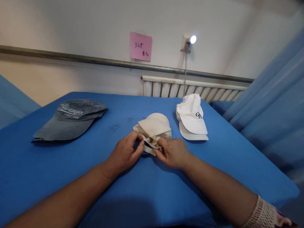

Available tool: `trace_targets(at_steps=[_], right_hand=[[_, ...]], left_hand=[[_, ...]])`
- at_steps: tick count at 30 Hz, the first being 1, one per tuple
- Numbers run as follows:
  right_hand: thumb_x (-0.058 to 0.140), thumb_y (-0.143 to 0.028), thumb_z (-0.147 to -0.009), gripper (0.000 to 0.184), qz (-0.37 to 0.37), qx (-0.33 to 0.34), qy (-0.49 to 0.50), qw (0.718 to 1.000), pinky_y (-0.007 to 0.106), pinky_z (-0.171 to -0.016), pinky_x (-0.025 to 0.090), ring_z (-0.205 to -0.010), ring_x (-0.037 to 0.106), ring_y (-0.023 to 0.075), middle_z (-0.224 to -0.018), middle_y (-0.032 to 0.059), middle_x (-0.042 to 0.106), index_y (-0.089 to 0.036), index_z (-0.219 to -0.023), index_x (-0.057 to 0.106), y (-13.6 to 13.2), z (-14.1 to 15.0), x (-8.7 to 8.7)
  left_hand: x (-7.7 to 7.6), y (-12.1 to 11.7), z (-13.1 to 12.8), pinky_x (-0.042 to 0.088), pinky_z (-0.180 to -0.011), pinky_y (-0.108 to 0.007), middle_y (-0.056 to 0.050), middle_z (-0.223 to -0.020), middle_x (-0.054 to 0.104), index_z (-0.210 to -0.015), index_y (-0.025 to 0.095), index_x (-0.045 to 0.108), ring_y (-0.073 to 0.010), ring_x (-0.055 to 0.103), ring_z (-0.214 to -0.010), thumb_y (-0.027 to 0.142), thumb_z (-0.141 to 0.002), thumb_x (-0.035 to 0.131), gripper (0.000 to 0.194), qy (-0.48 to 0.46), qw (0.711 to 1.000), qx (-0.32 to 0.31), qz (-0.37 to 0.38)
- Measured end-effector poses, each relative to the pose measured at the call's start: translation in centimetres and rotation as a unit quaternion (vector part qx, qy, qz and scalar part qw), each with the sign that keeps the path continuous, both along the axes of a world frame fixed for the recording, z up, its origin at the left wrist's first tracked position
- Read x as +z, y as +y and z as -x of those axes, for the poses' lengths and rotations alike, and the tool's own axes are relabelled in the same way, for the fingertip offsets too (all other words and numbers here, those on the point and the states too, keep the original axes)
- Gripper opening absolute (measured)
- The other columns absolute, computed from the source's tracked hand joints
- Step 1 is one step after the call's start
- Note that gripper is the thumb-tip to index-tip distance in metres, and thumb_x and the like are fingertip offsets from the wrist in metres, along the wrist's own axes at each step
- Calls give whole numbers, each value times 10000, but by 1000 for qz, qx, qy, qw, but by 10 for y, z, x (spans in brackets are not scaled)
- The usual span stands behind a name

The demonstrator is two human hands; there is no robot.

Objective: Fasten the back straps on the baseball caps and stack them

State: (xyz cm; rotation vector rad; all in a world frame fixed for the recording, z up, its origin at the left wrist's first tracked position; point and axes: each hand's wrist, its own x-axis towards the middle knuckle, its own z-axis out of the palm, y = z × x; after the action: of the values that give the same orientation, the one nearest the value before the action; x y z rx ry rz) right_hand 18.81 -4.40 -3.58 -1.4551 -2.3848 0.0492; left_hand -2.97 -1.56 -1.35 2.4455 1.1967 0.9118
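Observation:
A cream baseball cap [155,125] lies in the middle of the blue-covered table [133,196], its brim pointing away from me and its back strap facing me. My left hand [127,150] pinches the left side of the strap opening between thumb and fingers. On the other side, my right hand [172,152] grips the strap's right end the same way. A dark gap shows between strap and cap near my left fingertips. Part of the cap's rear edge is hidden behind my fingers.
Grey caps [71,118] with white lettering lie stacked at the left. White caps [192,115] are stacked at the back right. Behind the table are a radiator [171,88], a metal rail [95,59] and a pink note [141,46]. Blue curtains [273,95] hang at the right.

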Motion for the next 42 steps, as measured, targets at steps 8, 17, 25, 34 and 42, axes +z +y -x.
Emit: trace_targets(at_steps=[8,17,25,34,42], right_hand=[[478,-229,-962,264,-269,45,30,962,331,-605,313,-621,505,171,-642,30,571,-202,-725,588,3,-7,-8],[530,-136,-932,187,-320,185,27,929,330,-590,333,-607,473,154,-631,-2,547,-203,-783,620,-3,-2,-4],[491,-187,-949,353,-278,53,172,944,443,-946,449,-1201,533,271,-1303,149,578,-185,-1301,522,10,-11,-1],[505,-152,-934,107,-248,-5,182,952,395,-831,489,-952,611,236,-975,100,665,-195,-987,587,26,-21,-12],[484,-151,-932,97,-286,-62,218,931,365,-766,487,-880,600,222,-944,95,634,-207,-982,546,26,-34,-5]], left_hand=[[1,1,0,465,-697,-321,-30,-828,630,-878,198,552,-190,600,-748,319,-856,551,123,41,998,15,-39],[0,-4,-4,482,-738,-334,-53,-922,626,-1049,189,556,-210,607,-825,232,-853,558,201,68,988,56,-129],[-1,-6,-4,478,-702,-313,-49,-826,592,-810,199,533,-191,581,-756,164,-899,461,120,129,980,5,-153],[-3,3,4,482,-718,-336,-62,-800,608,-777,211,509,-201,581,-766,187,-885,474,116,112,981,-22,-159],[7,23,32,481,-811,-361,-59,-891,636,-706,237,430,-220,616,-877,230,-818,561,172,-17,978,90,-186]])
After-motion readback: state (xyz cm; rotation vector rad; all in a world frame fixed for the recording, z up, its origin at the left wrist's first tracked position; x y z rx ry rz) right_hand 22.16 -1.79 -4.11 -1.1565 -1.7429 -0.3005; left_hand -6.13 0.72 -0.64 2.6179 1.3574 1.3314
